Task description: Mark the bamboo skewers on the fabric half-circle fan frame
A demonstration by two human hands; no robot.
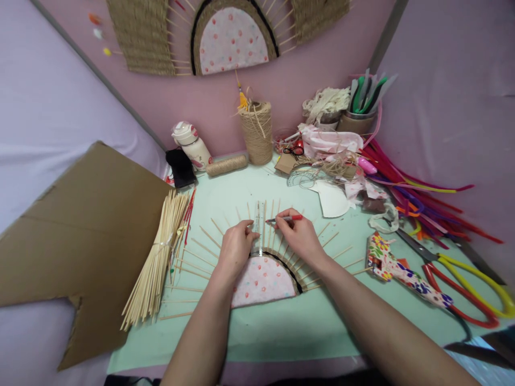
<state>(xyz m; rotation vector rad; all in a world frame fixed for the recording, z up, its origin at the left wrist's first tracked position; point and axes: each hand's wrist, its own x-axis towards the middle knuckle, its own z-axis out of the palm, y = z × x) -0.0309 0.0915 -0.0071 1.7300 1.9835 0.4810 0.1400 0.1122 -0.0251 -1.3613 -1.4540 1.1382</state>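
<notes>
A pink dotted half-circle (263,281) edged in twine and black cord lies on the pale green table, with thin wooden sticks (209,234) fanning out from its curve. My left hand (237,244) pinches a clear ruler (258,230), which stands lengthwise along the sticks above the top of the curve. In my right hand (295,230) is a red pen (292,217), its tip pointing left at a stick just right of the ruler. My forearm hides the left end of the half-circle.
Bundled sticks (155,262) and cardboard (88,230) lie left. Behind stand a bottle (191,146) and a twine spool (256,134). Scissors (462,279), a floral glue gun (406,273) and pipe cleaners (426,198) lie right. A similar half-circle piece (233,40) hangs on the back wall.
</notes>
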